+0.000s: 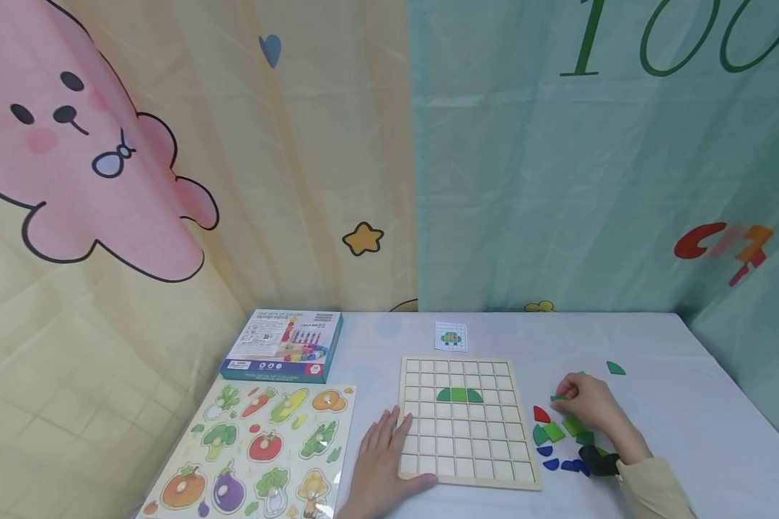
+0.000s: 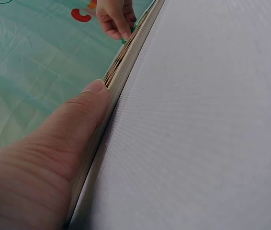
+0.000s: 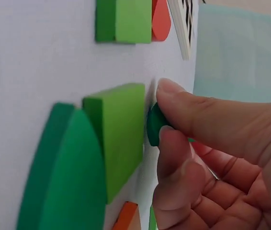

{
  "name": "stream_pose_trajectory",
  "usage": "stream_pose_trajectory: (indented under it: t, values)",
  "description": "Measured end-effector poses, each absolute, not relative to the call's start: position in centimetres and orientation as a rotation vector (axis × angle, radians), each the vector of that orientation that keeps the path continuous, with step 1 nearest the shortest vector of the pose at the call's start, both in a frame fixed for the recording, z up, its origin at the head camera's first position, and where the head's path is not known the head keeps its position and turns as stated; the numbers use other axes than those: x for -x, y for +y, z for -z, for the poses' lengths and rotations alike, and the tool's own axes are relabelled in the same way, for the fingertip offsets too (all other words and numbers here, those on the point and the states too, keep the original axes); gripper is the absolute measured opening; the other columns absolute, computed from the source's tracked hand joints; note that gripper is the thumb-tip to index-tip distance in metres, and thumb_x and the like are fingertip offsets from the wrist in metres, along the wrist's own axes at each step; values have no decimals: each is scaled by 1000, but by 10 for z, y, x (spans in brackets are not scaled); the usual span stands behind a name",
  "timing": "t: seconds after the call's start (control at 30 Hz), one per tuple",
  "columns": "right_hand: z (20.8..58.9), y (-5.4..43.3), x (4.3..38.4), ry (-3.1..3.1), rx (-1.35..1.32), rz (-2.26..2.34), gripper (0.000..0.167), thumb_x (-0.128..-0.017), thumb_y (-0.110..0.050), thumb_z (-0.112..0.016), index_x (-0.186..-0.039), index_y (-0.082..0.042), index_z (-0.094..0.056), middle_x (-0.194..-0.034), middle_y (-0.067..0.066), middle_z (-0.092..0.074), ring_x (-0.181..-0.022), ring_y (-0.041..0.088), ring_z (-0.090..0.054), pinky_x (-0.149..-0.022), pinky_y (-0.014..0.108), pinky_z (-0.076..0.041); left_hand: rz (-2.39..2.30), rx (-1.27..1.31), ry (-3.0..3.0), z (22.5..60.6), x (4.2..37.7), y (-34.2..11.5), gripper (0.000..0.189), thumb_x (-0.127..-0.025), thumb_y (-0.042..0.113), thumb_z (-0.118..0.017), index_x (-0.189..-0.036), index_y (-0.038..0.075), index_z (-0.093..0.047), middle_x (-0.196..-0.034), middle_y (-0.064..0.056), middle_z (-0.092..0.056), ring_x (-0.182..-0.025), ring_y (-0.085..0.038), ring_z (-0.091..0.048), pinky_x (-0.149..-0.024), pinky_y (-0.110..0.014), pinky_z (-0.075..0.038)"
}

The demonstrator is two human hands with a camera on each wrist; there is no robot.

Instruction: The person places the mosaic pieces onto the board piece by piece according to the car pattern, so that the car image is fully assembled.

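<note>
A wooden grid board (image 1: 526, 432) lies on the white table, with a light green square block (image 1: 459, 394) between two dark green quarter-round blocks (image 1: 443, 395) in its upper part. At the board's lower left corner rests my left hand (image 1: 383, 461), fingers along the side and thumb (image 2: 90, 103) against the near edge. To the right of the board, my right hand (image 1: 587, 404) pinches a dark green block (image 3: 154, 125) between thumb and finger, just above the table. Its full shape is partly hidden by the fingertips. Light green blocks (image 3: 123, 134) lie close by.
Loose red (image 1: 542, 414), green and blue blocks (image 1: 551, 464) lie right of the board; one green quarter-round (image 1: 615, 368) lies farther off. A small pattern card (image 1: 451, 336) sits behind the board. To the left are a vegetable picture sheet (image 1: 285, 425) and a box (image 1: 282, 346).
</note>
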State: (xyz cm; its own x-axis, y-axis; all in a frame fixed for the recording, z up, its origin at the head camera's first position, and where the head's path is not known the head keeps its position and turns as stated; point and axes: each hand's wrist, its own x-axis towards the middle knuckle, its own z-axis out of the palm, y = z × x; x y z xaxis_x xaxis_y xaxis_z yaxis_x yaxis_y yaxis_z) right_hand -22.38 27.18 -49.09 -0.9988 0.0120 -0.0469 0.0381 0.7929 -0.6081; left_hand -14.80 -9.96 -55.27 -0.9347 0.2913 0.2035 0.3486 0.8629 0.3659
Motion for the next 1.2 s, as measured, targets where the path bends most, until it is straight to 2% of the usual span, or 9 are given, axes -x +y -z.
stream_pose_trajectory:
  t: [0.27, 0.53, 0.73, 0.97, 1.2]
  values:
    - [483, 259, 219, 2964, -5, 1057, 18, -80, -7, -73, -90, 0, -60, -73, 5, -49, -68, 21, -46, -55, 29, -42, 602, 499, -2891, 552, 148, -100, 104, -71, 84, -45, -149, 15, -33, -154, -8, -24, -141, -26, -16, -112, -47, -16]
    - [471, 238, 213, 2968, 182, 1268, 16, -84, -8, -71, -91, -1, -59, -67, 2, -48, -55, 16, -44, -44, 25, -38, 602, 510, -2883, 553, 148, -100, 104, -72, 83, -45, -148, 15, -33, -154, -8, -24, -141, -27, -16, -112, -46, -15]
    - [471, 217, 212, 2915, 232, 1393, 14, -84, -10, -71, -89, -5, -58, -70, 2, -53, -54, 15, -49, -42, 27, -43, 591, 522, -2860, 553, 147, -100, 103, -72, 83, -45, -148, 15, -33, -154, -8, -23, -141, -26, -16, -112, -44, -13]
    - [474, 189, 213, 2856, 331, 1397, 15, -80, -10, -75, -83, -8, -60, -74, -3, -58, -65, 13, -54, -57, 25, -47, 588, 513, -2862, 554, 147, -100, 103, -71, 83, -46, -149, 16, -32, -156, -6, -21, -142, -26, -15, -112, -44, -13]
    - [478, 161, 216, 2832, 365, 1385, 16, -77, -13, -79, -78, -12, -63, -69, -6, -56, -64, 12, -51, -56, 26, -42, 595, 504, -2871, 551, 147, -100, 103, -71, 83, -46, -149, 16, -33, -155, -7, -21, -141, -26, -15, -112, -45, -15]
